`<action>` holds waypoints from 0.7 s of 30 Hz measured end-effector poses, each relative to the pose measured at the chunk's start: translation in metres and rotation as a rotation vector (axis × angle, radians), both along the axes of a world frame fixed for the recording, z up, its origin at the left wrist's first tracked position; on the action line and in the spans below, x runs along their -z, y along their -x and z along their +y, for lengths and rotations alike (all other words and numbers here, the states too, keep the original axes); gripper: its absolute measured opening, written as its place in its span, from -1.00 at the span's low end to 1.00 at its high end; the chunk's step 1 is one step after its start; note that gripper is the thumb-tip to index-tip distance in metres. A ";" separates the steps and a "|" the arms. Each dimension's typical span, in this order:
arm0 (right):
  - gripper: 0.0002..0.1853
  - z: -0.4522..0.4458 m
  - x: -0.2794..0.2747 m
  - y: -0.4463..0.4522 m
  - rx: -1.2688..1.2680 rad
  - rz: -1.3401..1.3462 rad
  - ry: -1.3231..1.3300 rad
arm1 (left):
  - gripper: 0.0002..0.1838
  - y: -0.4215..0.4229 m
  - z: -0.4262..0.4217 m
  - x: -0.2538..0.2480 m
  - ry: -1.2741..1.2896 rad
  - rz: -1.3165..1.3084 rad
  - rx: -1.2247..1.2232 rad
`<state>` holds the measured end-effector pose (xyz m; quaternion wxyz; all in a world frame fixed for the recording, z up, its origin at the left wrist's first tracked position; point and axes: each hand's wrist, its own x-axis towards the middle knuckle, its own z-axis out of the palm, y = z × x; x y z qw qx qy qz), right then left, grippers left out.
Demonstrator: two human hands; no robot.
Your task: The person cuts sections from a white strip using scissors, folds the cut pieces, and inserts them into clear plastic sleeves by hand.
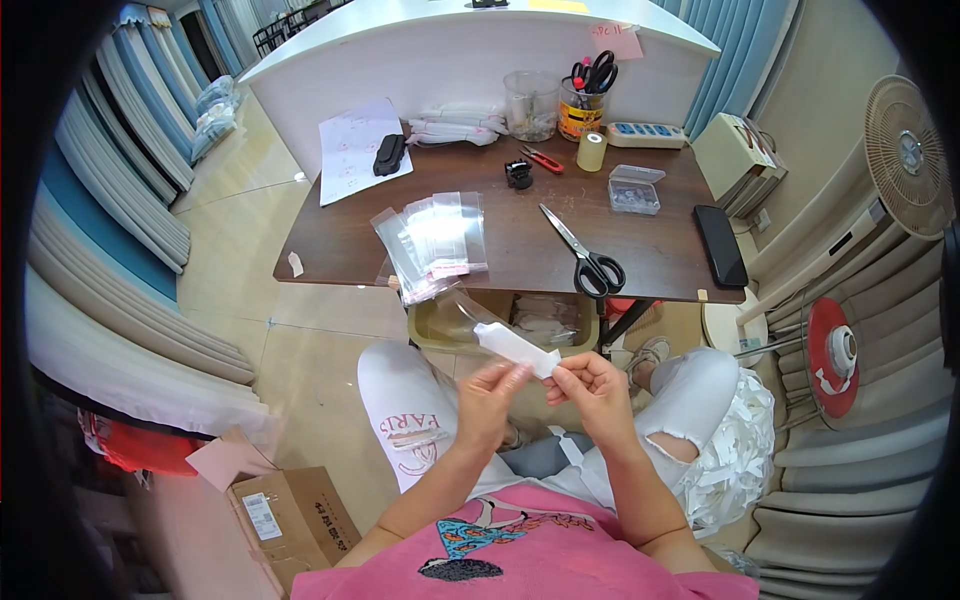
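Observation:
Above my lap, a flat white strip (pixel 517 346), its exact kind unclear, slants up toward the table edge. My right hand (pixel 597 392) pinches its near end between thumb and fingertips. Beside it, the closed fingers of my left hand (pixel 490 402) grip the same end from the left. At the strip's far end there is a clear plastic piece, and I cannot tell whether the two are joined. Just beyond, a stack of clear plastic bags (pixel 432 240) overhangs the table's front edge. Black-handled scissors (pixel 590 262) lie to the right of the bags.
On the brown table (pixel 520 225) are a phone (pixel 720 246), a small clear box (pixel 634 190), a tape roll (pixel 591 152), red snips (pixel 542 159) and a pen jar (pixel 581 112). A tan bin (pixel 440 332) stands below. White scraps fill a bag (pixel 735 455) at right; a cardboard box (pixel 295 520) sits left.

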<state>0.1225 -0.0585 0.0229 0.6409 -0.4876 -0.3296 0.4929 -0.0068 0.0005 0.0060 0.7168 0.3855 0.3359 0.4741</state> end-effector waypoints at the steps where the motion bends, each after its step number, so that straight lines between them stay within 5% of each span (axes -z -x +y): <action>1: -0.78 0.001 0.001 0.002 0.002 0.001 -0.001 | -0.90 -0.003 -0.004 0.000 0.016 0.045 0.067; 7: -0.77 0.003 -0.005 0.018 0.235 -0.296 -0.048 | -0.87 -0.005 -0.005 0.011 0.010 0.026 0.031; 9: -0.73 0.003 -0.007 0.020 0.309 -0.681 -0.096 | -0.87 -0.006 -0.006 0.011 0.016 0.014 0.033; 12: -0.70 0.002 -0.014 0.020 0.310 -0.918 -0.197 | -0.86 -0.005 -0.004 0.010 0.086 -0.066 0.047; 16: -0.72 0.003 -0.014 0.022 0.313 -0.968 -0.217 | -0.85 -0.002 0.000 0.009 0.082 -0.106 0.095; 21: -0.77 0.005 -0.005 0.019 0.321 -0.551 -0.146 | -0.84 -0.003 -0.002 0.004 0.076 -0.132 0.112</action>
